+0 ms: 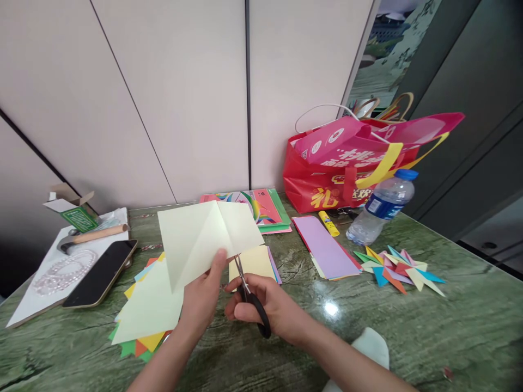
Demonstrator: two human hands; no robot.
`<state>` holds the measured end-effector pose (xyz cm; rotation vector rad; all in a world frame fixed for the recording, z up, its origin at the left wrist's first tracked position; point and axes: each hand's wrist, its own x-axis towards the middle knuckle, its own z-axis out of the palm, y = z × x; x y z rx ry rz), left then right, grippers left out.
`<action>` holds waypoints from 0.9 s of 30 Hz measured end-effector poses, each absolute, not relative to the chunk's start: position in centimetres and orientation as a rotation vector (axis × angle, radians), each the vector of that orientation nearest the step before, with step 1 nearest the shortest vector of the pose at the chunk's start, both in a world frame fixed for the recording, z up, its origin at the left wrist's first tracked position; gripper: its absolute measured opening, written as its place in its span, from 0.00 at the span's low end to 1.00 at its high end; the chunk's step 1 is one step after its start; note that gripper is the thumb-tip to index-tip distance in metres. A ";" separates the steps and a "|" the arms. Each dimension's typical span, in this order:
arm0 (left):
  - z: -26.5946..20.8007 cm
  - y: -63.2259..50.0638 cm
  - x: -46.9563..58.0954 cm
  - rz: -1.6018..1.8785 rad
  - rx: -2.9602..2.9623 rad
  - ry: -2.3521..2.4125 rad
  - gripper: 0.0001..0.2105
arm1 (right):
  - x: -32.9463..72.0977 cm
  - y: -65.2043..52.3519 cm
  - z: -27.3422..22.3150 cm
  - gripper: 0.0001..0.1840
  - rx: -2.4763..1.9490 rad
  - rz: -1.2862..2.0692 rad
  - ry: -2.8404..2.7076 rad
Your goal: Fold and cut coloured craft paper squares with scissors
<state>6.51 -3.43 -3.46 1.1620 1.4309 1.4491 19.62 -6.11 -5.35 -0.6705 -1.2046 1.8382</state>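
My left hand grips a pale cream sheet of paper by its lower edge, thumb on top. A crease runs down the sheet, which is partly opened out. In my right hand is a pair of scissors with black handles. Their blades point up at the sheet's lower edge, close to my left thumb; whether they are cutting it I cannot tell. Below the sheet lies a fanned stack of coloured paper, and behind the scissors a smaller stack of cream squares.
To the right are purple paper strips, a yellow glue stick, folded paper pieces, a water bottle and a red bag. At left are a phone, a hammer, beads and a green box.
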 end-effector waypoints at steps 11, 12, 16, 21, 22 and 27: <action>-1.7 -4.8 7.6 1.237 1.233 1.613 0.12 | 19.6 -6.0 -5.2 0.25 -0.689 1.753 -1.198; -1.7 -4.8 7.6 1.244 1.245 1.617 0.12 | 19.6 -6.0 -5.1 0.24 -0.688 1.753 -1.199; -2.3 -4.6 7.3 1.224 1.310 1.682 0.14 | 19.7 -6.1 -5.0 0.24 -0.677 1.765 -1.203; -3.0 -4.3 6.9 1.206 1.401 1.661 0.17 | 19.8 -6.0 -4.9 0.24 -0.648 1.773 -1.205; -3.0 -4.3 6.9 1.200 1.396 1.655 0.17 | 19.8 -6.0 -4.9 0.23 -0.640 1.773 -1.205; -2.6 -4.3 7.1 1.191 1.400 1.666 0.18 | 19.9 -6.0 -4.9 0.23 -0.630 1.787 -1.190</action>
